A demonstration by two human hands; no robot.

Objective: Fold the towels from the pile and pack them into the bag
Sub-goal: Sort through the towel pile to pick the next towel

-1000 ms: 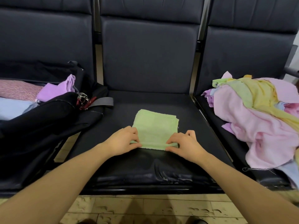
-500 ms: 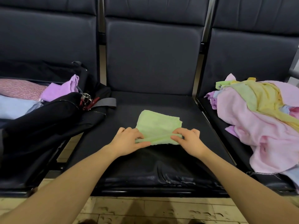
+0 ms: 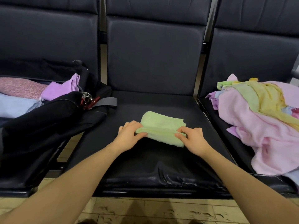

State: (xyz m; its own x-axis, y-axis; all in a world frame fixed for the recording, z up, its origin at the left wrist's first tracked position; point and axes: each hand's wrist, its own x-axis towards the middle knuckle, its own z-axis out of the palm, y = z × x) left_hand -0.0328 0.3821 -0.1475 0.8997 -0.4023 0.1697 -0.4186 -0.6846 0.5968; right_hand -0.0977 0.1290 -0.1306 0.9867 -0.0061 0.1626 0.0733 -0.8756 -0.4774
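green towel [image 3: 162, 126] on middle seat [image 3: 186, 109] | left hand [image 3: 129, 136] and right hand [image 3: 192, 140] each grip-pinch its near fold | risk: uneven lift splays layers, fold unrolls before reaching bag [image 3: 48, 113]

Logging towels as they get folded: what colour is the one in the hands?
Light green towel, seen in the head view, the only one.
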